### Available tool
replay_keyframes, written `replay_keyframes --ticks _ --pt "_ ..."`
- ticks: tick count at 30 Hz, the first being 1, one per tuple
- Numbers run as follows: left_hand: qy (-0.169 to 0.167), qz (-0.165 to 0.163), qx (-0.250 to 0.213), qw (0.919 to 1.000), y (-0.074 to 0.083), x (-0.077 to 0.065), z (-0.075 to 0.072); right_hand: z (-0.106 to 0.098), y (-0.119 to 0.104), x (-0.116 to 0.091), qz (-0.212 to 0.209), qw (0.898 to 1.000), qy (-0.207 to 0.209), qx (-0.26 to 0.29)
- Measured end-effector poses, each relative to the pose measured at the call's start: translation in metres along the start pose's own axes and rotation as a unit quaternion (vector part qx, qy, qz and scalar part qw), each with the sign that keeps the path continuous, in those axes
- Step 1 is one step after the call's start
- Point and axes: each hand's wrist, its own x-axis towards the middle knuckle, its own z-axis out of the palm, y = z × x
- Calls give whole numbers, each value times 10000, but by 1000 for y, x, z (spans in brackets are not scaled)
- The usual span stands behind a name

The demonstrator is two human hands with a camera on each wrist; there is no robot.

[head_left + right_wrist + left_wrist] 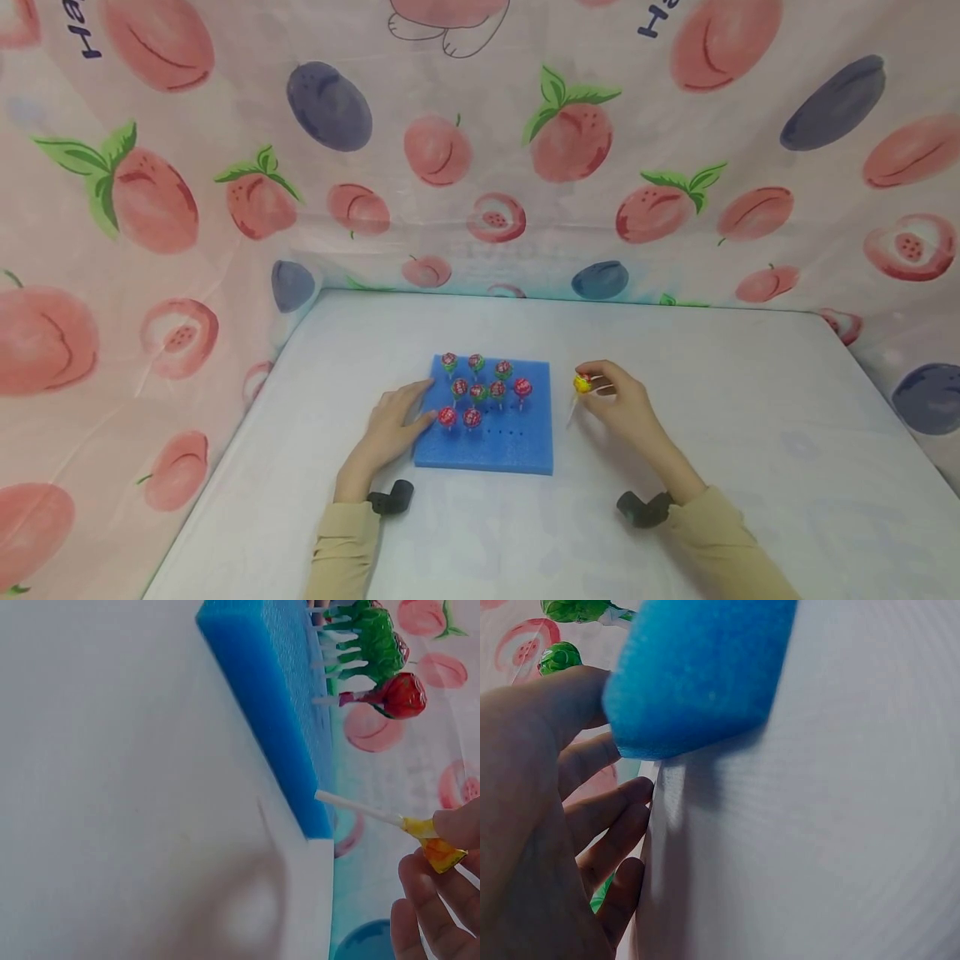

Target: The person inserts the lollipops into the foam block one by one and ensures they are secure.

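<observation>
A blue foam block lies on the table, and several red and green-red wrapped lollipops stand in its holes by their sticks. My left hand rests against the block's left side, with thumb and forefinger touching it; the left wrist view shows the other fingers loosely extended beside the block's corner. To the right of the block, my right hand pinches a yellow lollipop by its wrapped head. Its white stick points down and toward the block, apart from it, in the right wrist view.
Rows of small holes show in the front right part of the block. The white table reaches back to a hanging cloth printed with peaches. Black wrist cameras sit on both forearms.
</observation>
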Motion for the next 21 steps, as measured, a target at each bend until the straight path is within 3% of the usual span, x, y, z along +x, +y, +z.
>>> replay_keyframes --ticks 21 --pt "-31 -40 -27 10000 -2 1 0 20 -29 -12 -324 9986 -269 323"
